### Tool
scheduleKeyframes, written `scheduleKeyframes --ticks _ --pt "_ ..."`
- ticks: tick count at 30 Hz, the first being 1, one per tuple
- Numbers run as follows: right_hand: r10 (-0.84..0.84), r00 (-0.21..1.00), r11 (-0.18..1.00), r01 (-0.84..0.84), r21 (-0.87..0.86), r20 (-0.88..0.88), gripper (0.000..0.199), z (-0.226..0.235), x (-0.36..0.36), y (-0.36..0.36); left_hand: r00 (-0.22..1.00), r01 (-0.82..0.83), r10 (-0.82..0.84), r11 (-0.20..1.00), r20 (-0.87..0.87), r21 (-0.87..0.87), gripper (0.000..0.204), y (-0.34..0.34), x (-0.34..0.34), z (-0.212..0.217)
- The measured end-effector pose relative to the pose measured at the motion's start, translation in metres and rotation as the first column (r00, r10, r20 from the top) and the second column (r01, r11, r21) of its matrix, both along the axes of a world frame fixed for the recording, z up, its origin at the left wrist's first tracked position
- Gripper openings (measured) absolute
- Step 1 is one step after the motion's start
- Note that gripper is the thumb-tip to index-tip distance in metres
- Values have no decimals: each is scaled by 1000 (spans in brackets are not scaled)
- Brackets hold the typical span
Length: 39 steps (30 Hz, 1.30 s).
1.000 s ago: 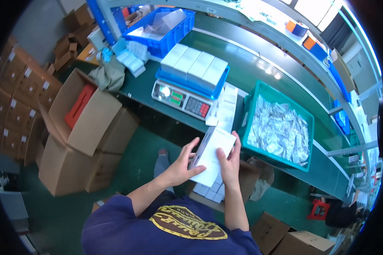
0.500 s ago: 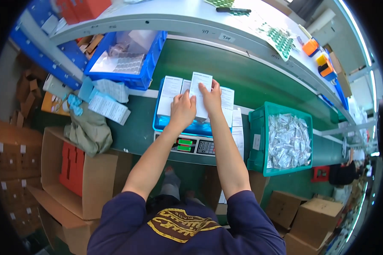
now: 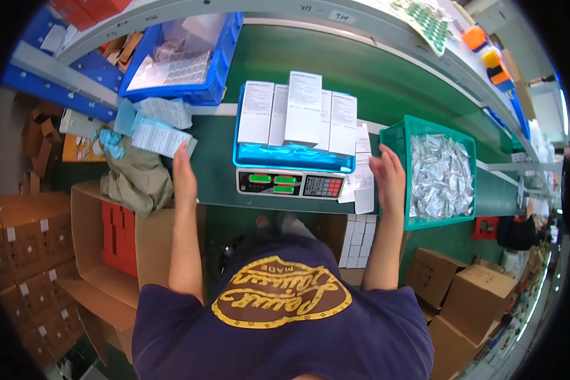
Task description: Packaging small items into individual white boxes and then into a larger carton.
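Several white cartons with small print stand side by side in the blue pan (image 3: 291, 162) of a digital scale (image 3: 290, 183). One white carton (image 3: 304, 111) rests on top of the others, in the middle. To the left of the scale, my left hand (image 3: 184, 174) is raised with its fingers stretched out and nothing in it. It is close to a pale printed box (image 3: 160, 137). My right hand (image 3: 389, 177) hovers between the scale and a green crate (image 3: 392, 136), empty, its fingers apart. Neither hand touches the cartons.
Clear packets (image 3: 442, 177) fill the green crate. A blue bin (image 3: 216, 92) with sheets stands at the back left, under a shelf edge (image 3: 285, 11). Printed papers (image 3: 363, 183) lie beside the scale. An opened cardboard box (image 3: 152, 253) is below the bench at left; more boxes (image 3: 478, 291) stand at right.
Both hands have let go of the top carton and moved apart, the left one leftward and the right one rightward. My view has shifted, so the shelf sits higher in the picture.
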State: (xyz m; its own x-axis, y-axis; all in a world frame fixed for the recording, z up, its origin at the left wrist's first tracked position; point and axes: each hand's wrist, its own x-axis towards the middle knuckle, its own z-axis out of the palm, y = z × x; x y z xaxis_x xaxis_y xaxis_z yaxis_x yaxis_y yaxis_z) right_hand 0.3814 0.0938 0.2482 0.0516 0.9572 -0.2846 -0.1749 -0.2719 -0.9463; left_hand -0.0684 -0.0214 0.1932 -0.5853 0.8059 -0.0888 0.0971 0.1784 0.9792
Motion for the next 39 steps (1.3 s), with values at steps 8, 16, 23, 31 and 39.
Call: scheduleKeyframes --ticks 8,16,23,31,39 --pt "202 954 978 -182 -106 220 31 -6 20 3 951 -304 309 943 15 -136 65 -54 8 37" --pt "162 960 973 -194 125 229 44 24 -26 35 986 -165 165 986 -29 20 54 15 31 69" --pt "98 983 983 -120 142 155 48 13 -41 37 939 86 -53 993 -339 81 50 89 50 65" --pt "124 992 983 -119 143 -28 48 -3 -157 49 559 470 -421 871 -714 -146 59 181 110 26" --pt "223 923 849 -342 402 313 55 61 -212 3 883 304 -364 924 296 231 79 93 54 101"
